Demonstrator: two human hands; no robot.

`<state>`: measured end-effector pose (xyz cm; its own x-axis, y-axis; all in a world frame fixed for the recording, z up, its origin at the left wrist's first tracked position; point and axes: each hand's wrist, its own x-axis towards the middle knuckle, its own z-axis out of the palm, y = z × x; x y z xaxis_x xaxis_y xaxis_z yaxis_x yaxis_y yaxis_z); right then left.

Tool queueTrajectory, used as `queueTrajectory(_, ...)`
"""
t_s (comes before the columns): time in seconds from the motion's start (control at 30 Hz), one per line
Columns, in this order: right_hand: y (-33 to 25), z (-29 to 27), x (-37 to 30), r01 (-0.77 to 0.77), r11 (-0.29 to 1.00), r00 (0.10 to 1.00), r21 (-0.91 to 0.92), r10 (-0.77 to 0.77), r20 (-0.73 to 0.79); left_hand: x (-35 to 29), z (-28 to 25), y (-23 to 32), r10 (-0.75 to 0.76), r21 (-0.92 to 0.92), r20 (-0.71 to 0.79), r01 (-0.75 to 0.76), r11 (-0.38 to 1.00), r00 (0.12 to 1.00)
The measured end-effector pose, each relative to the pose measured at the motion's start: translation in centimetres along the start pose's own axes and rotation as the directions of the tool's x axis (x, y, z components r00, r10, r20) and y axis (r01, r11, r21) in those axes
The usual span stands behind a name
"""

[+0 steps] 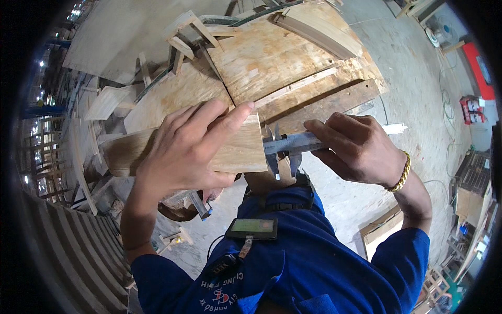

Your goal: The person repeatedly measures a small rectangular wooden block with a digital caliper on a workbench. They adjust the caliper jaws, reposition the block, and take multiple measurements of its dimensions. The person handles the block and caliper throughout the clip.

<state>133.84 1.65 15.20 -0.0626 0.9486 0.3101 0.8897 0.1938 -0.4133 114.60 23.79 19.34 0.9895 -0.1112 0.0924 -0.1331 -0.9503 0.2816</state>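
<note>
A flat wooden board (pixel 239 144) is gripped in my left hand (pixel 191 141), fingers over its top face and thumb along the near edge. Its left end reaches out past my wrist. My right hand (pixel 358 149) is closed around the beam of a metal vernier caliper (pixel 298 142). The caliper's jaws are at the right end of the board; whether they touch it I cannot tell. The tip of the caliper's beam sticks out beyond my right hand.
Beyond my hands is a plywood worktop (pixel 272 52), with a thin wooden strip (pixel 298 85), a dark worn plank (pixel 334 104) and stacked boards (pixel 319 31) on it. Wooden frame pieces (pixel 191 31) stand at its far left. Corrugated sheeting (pixel 78 246) is at lower left.
</note>
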Motion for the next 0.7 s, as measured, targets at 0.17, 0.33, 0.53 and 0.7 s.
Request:
queueTrajectory(0.17, 2.1, 0.0, -2.4, -0.1, 0.989, 0.995, 0.107, 0.099, 0.016, 2.5, 1.5, -0.3, 0.011, -0.002, 0.084, -0.01, 1.0, 0.996)
queueTrajectory(0.33, 5.8, 4.1, -10.8, -0.467, 0.788, 0.804, 0.401, 0.567, -0.178, 9.2, 5.1, -2.9, 0.112, 0.079, 0.183, -0.129, 0.989, 0.977)
queueTrajectory(0.53, 2.9, 14.6, -23.6, -0.74, 0.086, 0.065, 0.667, 0.996, -0.057, 27.7, 14.4, -6.8, 0.164, 0.137, 0.371, -0.228, 0.964, 0.914)
queueTrajectory(0.7, -3.3, 17.1, -27.6, -0.757, -0.119, -0.12, 0.642, 0.992, 0.042, 40.7, 19.4, -9.5, 0.247, 0.041, 0.402, -0.287, 0.957, 0.881)
